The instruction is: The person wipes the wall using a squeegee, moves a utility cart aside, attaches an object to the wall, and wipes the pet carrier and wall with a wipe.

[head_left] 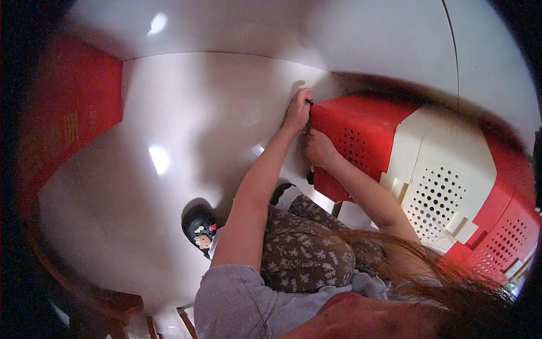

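Observation:
A red and white plastic pet carrier [353, 121] with round vent holes stands on the floor to my right. At its left end, my left hand [299, 110] is closed at the upper corner, its fingers curled around a small black part [309, 102], seemingly the edge of the carrier's door. Just below it, my right hand [320, 148] is against the same end face with its fingers bent inward. The fingertips of the right hand, and whatever they grip, are hidden. Most of that end face is turned away from my view.
A large red box [79, 113] stands at the far left. Pale glossy floor [186, 124] lies between it and the carrier. Brown wooden furniture [121, 311] is at the lower left. My black shoe [197, 226] rests on the floor near my knees, and a pale wall [406, 45] runs behind the carrier.

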A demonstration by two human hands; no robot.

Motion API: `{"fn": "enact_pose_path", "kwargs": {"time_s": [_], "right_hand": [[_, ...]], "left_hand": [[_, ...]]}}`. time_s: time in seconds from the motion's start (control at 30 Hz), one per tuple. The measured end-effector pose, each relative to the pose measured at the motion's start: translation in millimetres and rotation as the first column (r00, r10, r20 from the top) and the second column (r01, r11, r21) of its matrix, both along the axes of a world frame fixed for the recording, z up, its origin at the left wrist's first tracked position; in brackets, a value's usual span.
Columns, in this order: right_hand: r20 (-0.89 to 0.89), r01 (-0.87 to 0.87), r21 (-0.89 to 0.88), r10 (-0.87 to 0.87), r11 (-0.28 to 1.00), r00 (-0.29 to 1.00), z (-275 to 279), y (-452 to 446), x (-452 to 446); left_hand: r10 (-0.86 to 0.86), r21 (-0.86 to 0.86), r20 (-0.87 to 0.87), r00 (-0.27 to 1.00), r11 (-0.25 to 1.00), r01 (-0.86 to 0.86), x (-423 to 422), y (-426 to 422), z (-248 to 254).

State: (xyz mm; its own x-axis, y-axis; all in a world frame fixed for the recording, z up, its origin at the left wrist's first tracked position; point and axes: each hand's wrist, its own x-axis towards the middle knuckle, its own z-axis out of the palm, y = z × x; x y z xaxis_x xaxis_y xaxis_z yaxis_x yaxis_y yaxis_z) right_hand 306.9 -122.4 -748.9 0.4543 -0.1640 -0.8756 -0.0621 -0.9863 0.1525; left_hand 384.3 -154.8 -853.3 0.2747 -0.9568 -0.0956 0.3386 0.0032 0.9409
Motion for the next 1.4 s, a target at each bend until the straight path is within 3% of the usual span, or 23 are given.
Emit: {"fn": "enact_pose_path", "kwargs": {"time_s": [0.17, 0.23, 0.27, 0.33, 0.43, 0.5, 0.53, 0.57, 0.63, 0.73, 0.83, 0.93, 1.0, 1.07, 1.13, 1.2, 1.23, 1.27, 1.3, 1.37, 1.4], "right_hand": [[-0.015, -0.015, -0.013, 0.015, 1.000, 1.000, -12, 2, -20], [0.191, 0.152, -0.050, -0.140, 0.987, 0.972, -27, 2, -35], [0.200, 0.159, -0.049, -0.146, 0.986, 0.969, -32, 1, -40], [0.290, -0.001, -0.013, 0.005, 1.000, 0.957, -39, 1, -52], [0.390, 0.131, -0.013, -0.116, 0.991, 0.913, -51, 4, -67], [0.481, 0.257, 0.012, -0.231, 0.966, 0.846, -62, 6, -76], [0.522, 0.318, 0.031, -0.287, 0.948, 0.803, -65, 6, -76], [0.526, 0.319, 0.031, -0.287, 0.947, 0.801, -55, 4, -65], [0.287, 0.182, 0.026, -0.181, 0.983, 0.941, -21, -3, -36], [-0.103, -0.018, 0.088, 0.027, 0.996, 0.994, 27, -10, 13], [-0.080, 0.061, 0.072, -0.055, 0.996, 0.995, 16, -1, 8], [-0.028, 0.179, 0.042, -0.178, 0.983, 0.984, -4, 10, -4], [0.022, 0.263, 0.027, -0.263, 0.964, 0.964, -12, 17, -3], [0.073, 0.316, 0.013, -0.317, 0.949, 0.946, -7, 23, 9], [0.169, 0.400, 0.224, -0.440, 0.889, 0.882, 9, 31, 28], [0.142, 0.422, 0.255, -0.466, 0.870, 0.874, 38, 28, 48], [0.130, 0.541, 0.269, -0.587, 0.797, 0.799, 44, 27, 52], [0.120, 0.645, 0.288, -0.695, 0.708, 0.709, 46, 26, 53], [0.170, 0.642, 0.292, -0.699, 0.709, 0.695, 46, 23, 53], [0.146, 0.749, 0.595, -0.956, 0.290, 0.254, 46, 13, 56], [0.185, 0.733, 0.611, -0.954, 0.299, 0.236, 53, 11, 65]], "left_hand": [[-0.023, -0.024, -0.004, 1.000, 0.999, 0.023, -2, -3, 10], [-0.035, -0.026, 0.002, 0.999, 0.999, 0.035, -4, -8, 11], [-0.073, 0.055, 0.003, 0.997, 0.996, 0.073, -5, -11, 8], [-0.117, 0.132, 0.009, 0.993, 0.985, 0.115, -8, -10, 9], [-0.080, 0.068, 0.100, 0.992, 0.995, 0.073, -1, -8, 15], [-0.058, -0.018, 0.420, 0.906, 0.997, 0.072, 9, -5, 25], [-0.058, -0.019, 0.425, 0.903, 0.997, 0.072, 13, -2, 28], [-0.140, 0.003, 0.456, 0.879, 0.988, 0.156, 14, 0, 29], [-0.220, 0.027, 0.483, 0.848, 0.971, 0.236, 17, 1, 27], [-0.349, 0.151, 0.407, 0.844, 0.937, 0.314, 20, 1, 25], [-0.387, 0.198, 0.383, 0.839, 0.921, 0.335, 15, 5, 24], [-0.291, 0.176, 0.424, 0.858, 0.955, 0.237, 9, 15, 14], [-0.313, 0.383, 0.187, 0.931, 0.896, 0.224, 18, 31, 35], [-0.247, 0.359, 0.220, 0.944, 0.920, 0.157, 15, 49, 31], [-0.185, 0.316, 0.263, 0.947, 0.944, 0.097, 21, 61, 29], [-0.206, 0.481, -0.149, 0.967, 0.840, 0.253, 40, 65, 41], [-0.226, 0.462, -0.116, 0.967, 0.850, 0.254, 50, 68, 51], [-0.109, 0.432, -0.194, 0.975, 0.883, 0.185, 61, 71, 62], [0.008, 0.405, -0.268, 0.963, 0.908, 0.105, 76, 74, 76], [0.016, 0.390, -0.120, 0.993, 0.920, 0.032, 100, 75, 104], [0.050, 0.390, -0.009, 0.999, 0.920, -0.042, 111, 76, 119]]}}
